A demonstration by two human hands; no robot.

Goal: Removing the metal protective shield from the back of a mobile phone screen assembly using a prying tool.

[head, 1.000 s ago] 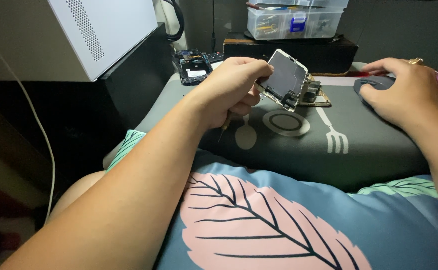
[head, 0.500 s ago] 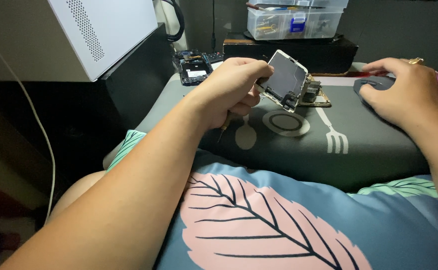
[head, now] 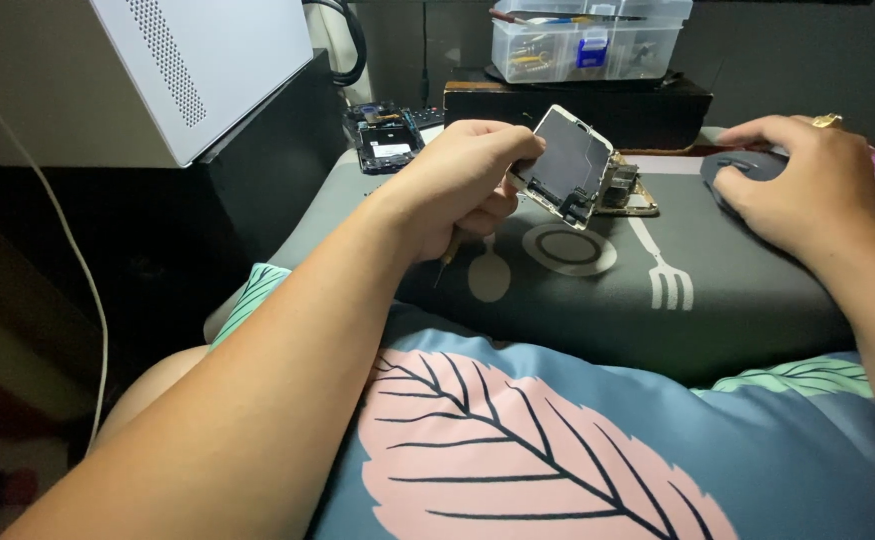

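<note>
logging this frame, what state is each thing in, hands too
left hand: closed on the white-framed opened phone body, held tilted above the mat
right hand: resting on the dark computer mouse
grey place mat with cutlery print: lying flat
black opened phone part: lying behind, insides showing
clear plastic parts box: lid on

hands: 2, left hand, right hand | opened phone frames: 2, held frame, black frame | computer mouse: 1 | clear plastic parts box: 1 | grey cutlery-print mat: 1 | white perforated case: 1
</note>
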